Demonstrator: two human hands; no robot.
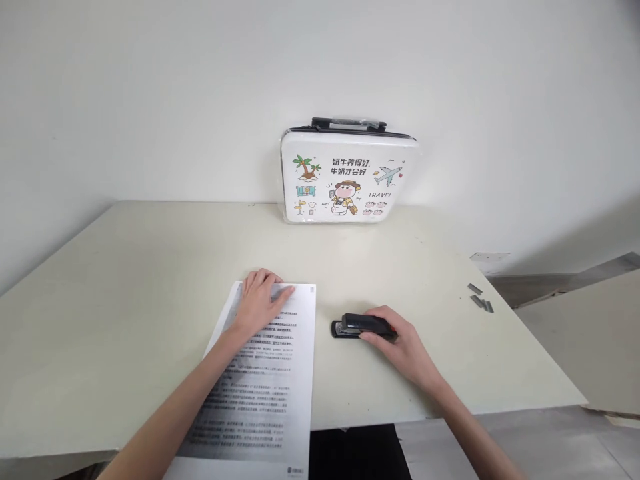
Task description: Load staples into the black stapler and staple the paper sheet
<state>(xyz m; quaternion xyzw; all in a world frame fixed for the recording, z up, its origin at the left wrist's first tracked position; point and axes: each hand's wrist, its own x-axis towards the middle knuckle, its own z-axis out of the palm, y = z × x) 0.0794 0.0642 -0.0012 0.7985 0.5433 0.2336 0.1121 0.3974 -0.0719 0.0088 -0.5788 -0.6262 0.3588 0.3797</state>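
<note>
Printed sheets of paper [250, 400] lie on the pale table, their lower end reaching past its front edge. My left hand [261, 303] rests on the top of the paper, thumb spread away from the fingers, which bend over the upper edge. To the right of the paper is a black stapler [363, 325], its front end pointing left toward the sheets. My right hand [400, 337] is wrapped around the rear of the stapler, thumb in front and fingers behind. A gap of bare table separates the stapler from the paper.
A white case [350, 177] with cartoon prints and a black handle stands against the wall at the back of the table [165, 267]. Several strips of staples [481, 301] lie near the right edge. Beyond that edge is a brown board [590, 340].
</note>
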